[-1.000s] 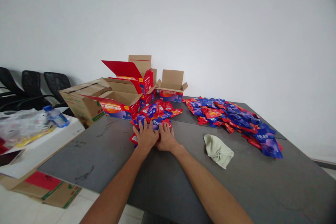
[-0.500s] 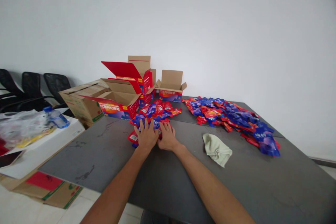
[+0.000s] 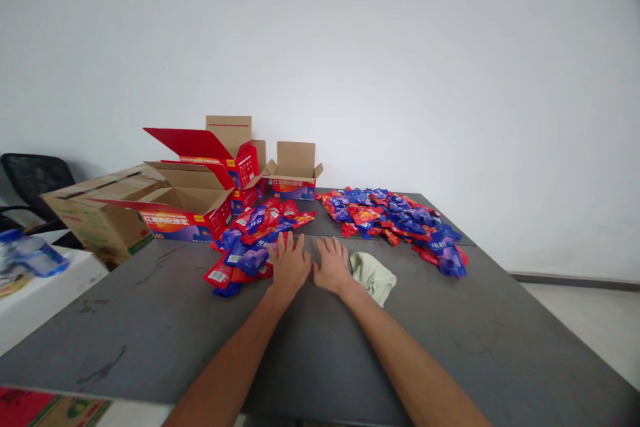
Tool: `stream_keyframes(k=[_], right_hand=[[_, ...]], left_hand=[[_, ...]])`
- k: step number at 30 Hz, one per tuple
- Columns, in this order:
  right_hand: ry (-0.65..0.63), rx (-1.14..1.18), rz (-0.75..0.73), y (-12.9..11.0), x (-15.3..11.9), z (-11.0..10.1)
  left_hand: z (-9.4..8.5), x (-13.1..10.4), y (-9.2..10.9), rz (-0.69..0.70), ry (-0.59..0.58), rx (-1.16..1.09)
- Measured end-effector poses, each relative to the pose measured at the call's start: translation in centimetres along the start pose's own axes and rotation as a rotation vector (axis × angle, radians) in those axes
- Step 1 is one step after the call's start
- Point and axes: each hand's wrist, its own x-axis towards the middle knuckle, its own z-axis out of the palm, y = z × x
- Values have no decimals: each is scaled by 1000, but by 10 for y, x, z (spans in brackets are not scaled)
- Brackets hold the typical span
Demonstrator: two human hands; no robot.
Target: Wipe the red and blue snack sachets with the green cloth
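My left hand [image 3: 290, 268] lies with spread fingers at the right edge of a small pile of red and blue packets [image 3: 253, 247]; nothing is gripped in it. Beside it, my right hand [image 3: 331, 267] rests flat on the dark table [image 3: 320, 353], fingers apart, holding nothing. Just right of that hand is a crumpled pale cloth [image 3: 373, 277]. Farther back on the right spreads a larger heap of red and blue packets [image 3: 400, 213]. Left of the small pile stands an open red box [image 3: 183, 220].
Behind are stacked red boxes [image 3: 245, 167] and another open box [image 3: 294, 188] near the wall. A large brown carton [image 3: 100, 213] stands off the table's left side, near a blue-capped bottle [image 3: 37, 257] and a black chair [image 3: 37, 180].
The view has turned right. Both hands have moved right relative to the small pile, and my right hand has come off the packets onto the table beside the cloth.
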Motion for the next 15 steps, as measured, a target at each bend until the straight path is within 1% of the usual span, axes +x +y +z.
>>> stream_keyframes(k=[5,8,12,15], right_hand=[[104,-83,74,34,-8,-19],[163,-117,123,52,-7,-28],[235,-149,183,77,7,-37],[288,-175,210,98,25,-44]], left_hand=[[19,5,39,64,-53,-41],[34,12,59,115,-78,-69],[53,29,81,173,-99,-89],[68,50,97,206,-108,-120]])
